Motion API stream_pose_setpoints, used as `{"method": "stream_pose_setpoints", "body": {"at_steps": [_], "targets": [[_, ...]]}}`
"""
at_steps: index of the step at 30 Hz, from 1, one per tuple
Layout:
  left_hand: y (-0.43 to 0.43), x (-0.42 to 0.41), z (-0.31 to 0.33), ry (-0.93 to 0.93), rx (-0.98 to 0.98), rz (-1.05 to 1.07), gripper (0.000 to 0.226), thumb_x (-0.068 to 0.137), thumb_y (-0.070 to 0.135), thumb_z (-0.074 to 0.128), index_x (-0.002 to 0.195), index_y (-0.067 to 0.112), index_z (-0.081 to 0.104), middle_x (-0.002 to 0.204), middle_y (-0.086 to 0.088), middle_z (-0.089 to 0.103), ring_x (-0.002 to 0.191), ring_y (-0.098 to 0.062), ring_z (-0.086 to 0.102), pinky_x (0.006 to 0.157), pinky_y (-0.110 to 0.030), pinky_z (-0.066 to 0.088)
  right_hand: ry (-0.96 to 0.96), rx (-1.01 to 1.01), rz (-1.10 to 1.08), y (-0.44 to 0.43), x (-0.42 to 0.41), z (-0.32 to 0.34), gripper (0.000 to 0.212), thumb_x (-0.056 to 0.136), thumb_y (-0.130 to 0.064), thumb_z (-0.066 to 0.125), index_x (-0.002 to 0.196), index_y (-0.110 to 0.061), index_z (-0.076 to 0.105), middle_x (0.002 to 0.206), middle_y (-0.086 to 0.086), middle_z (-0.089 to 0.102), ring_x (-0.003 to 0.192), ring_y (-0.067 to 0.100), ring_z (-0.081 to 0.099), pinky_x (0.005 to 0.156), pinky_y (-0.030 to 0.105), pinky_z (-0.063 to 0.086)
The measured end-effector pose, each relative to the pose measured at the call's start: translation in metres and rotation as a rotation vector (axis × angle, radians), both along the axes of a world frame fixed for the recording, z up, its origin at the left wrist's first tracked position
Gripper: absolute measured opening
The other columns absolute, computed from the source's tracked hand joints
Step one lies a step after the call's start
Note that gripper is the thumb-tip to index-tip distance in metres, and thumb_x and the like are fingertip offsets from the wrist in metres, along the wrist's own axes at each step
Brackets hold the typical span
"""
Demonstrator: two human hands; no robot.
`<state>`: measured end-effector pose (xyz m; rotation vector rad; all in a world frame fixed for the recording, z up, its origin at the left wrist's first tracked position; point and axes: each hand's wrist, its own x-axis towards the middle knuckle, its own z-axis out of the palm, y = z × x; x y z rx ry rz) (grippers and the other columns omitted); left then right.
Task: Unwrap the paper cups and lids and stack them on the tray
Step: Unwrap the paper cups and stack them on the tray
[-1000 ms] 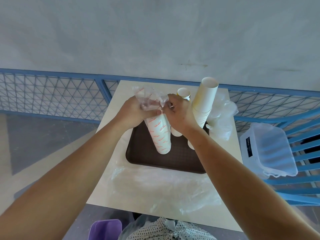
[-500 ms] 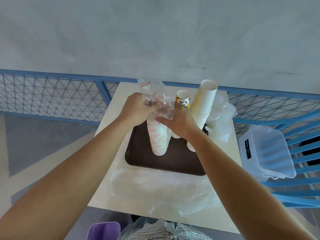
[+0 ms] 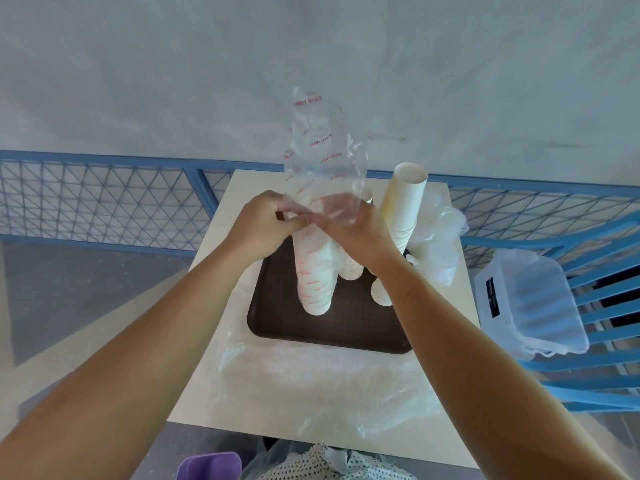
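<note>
Crinkled clear wrapper pinched by left hand, right hand, tapered paper cup stack

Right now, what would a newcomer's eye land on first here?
The clear wrapper with red print rises tall at the centre. The left hand and right hand pinch its base over a cup stack on the brown tray. Next come the taller stack, leaning just right of the hands, and the clear tub on the blue chair at far right.
</note>
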<state>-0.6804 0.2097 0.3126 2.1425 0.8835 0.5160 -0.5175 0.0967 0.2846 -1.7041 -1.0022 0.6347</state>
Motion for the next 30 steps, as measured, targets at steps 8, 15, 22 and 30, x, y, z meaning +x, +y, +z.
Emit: {"method": "stream_pose_setpoints", "body": {"at_steps": [8,15,22,30], "targets": [[-0.001,-0.001,0.010,-0.087,-0.164,0.061,0.019,0.081,0.042,0.088,0.096,0.036,0.079,0.107,0.017,0.073,0.094,-0.002,0.068,0.068,-0.012,0.051,-0.021,0.010,0.074,0.001,0.005,0.015,0.012,0.093,-0.033,0.076,0.100,-0.024,0.081,0.098,-0.012,0.078,0.094,0.002,0.071,0.088,0.026,0.058],[-0.002,0.002,0.028,-0.319,-0.330,0.074,0.013,0.087,0.026,0.084,0.098,0.031,0.080,0.096,0.013,0.079,0.088,-0.001,0.072,0.080,-0.016,0.056,0.109,-0.006,0.108,0.001,0.014,0.034,0.014,0.091,-0.034,0.078,0.102,-0.025,0.082,0.096,-0.012,0.079,0.094,0.006,0.074,0.091,0.034,0.059],[-0.011,0.002,0.044,-0.353,-0.299,0.089,0.018,0.086,0.030,0.085,0.102,0.026,0.075,0.089,0.013,0.077,0.080,-0.003,0.070,0.075,-0.023,0.053,0.130,0.093,0.134,-0.012,0.008,0.042,0.013,0.096,-0.021,0.075,0.107,-0.018,0.080,0.095,0.001,0.080,0.093,0.017,0.074,0.096,0.037,0.056],[-0.038,-0.001,0.061,-0.090,-0.224,-0.111,0.024,0.084,0.031,0.086,0.106,0.025,0.078,0.098,0.008,0.079,0.090,-0.012,0.075,0.092,-0.033,0.057,0.289,0.446,0.066,-0.025,0.001,0.065,0.037,0.100,-0.015,0.061,0.137,-0.017,0.060,0.095,0.014,0.071,0.091,0.021,0.064,0.079,0.035,0.051]]}}
